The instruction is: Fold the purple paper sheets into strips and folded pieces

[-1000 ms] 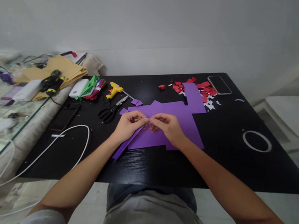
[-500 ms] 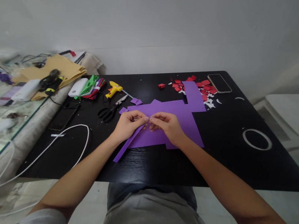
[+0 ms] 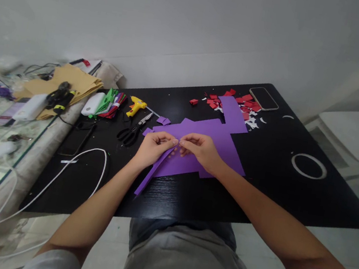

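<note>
- Item in hand: a narrow purple paper strip (image 3: 149, 180), apparently folded lengthwise, located at the front left of the purple sheets (image 3: 183, 166), over the worktop (image 3: 275, 189).
- Change: compared with one second ago, the strip's lower end has shifted slightly and shows a narrower face. Both hands remain at the upper end. Judged significance: a fine adjustment at that end, with no clear advance in the work.
- Orientation: long axis diagonal, from the fingertips at upper right to the free end at lower left, which points toward the worktop's near edge. Whether that end touches the worktop cannot be told.
- Left hand (image 3: 154, 149): pinching the strip near its upper end, thumb uppermost.
- Right hand (image 3: 202, 153): fingers drawn in narrow, tips just beside the left thumb; whether they grip paper cannot be told.
- Left of the sheets: small purple pieces (image 3: 163, 121), scissors (image 3: 128, 136) and a yellow glue gun (image 3: 135, 106).
- Beyond the sheets, to the right: red pieces (image 3: 211, 103) and white scraps (image 3: 253, 120), near a phone (image 3: 264, 98).
- Far right: a pale ring (image 3: 311, 177), lying well apart from the hands.
</note>
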Demonstrator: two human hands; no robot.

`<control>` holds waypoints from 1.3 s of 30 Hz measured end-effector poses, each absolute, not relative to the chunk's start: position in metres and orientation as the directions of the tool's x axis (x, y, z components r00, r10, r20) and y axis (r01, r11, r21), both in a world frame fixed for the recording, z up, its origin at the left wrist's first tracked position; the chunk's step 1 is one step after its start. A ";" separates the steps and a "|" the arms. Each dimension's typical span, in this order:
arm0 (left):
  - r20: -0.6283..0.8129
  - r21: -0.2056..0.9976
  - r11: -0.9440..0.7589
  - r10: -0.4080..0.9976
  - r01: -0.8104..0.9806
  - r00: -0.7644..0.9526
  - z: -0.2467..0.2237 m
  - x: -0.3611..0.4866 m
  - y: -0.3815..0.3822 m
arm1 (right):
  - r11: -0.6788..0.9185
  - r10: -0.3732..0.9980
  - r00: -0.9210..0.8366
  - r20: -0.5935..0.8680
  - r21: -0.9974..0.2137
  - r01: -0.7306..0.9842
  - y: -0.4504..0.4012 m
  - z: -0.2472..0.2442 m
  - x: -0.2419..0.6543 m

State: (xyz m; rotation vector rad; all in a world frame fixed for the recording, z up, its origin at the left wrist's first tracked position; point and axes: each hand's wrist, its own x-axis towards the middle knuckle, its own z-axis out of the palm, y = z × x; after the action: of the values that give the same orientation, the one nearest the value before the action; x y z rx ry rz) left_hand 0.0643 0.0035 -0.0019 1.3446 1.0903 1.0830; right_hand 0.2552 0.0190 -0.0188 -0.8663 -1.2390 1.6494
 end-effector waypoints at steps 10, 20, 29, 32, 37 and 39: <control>0.054 0.997 -0.063 0.986 0.050 0.159 -0.003 0.065 0.003 | -0.163 0.923 -0.381 -0.056 -0.953 -0.255 0.018 -0.016 0.255; 0.078 0.996 -0.085 0.986 0.041 0.149 -0.005 0.067 0.001 | -0.055 0.941 -0.337 0.020 -0.976 -0.213 0.016 -0.019 0.253; 0.150 0.976 -0.168 0.980 0.137 0.133 0.000 0.063 0.003 | -0.068 0.941 -0.338 0.001 -0.979 -0.190 0.016 -0.018 0.252; 0.169 0.972 -0.186 0.978 0.146 0.119 0.000 0.062 0.003 | -0.085 0.938 -0.345 -0.014 -0.978 -0.191 0.016 -0.018 0.251; 0.181 0.972 -0.191 0.980 0.135 0.081 -0.002 0.064 0.004 | -0.097 0.935 -0.355 -0.016 -0.972 -0.213 0.016 -0.018 0.252; 0.185 0.972 -0.193 0.981 0.136 0.064 -0.004 0.064 0.004 | -0.103 0.933 -0.359 -0.017 -0.969 -0.222 0.015 -0.017 0.252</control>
State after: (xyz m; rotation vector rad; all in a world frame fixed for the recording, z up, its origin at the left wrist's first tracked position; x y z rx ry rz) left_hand 0.0644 0.0035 -0.0039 1.4805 1.1785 1.2388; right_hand 0.2520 0.0153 -0.0170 -0.8772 -1.2473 1.6204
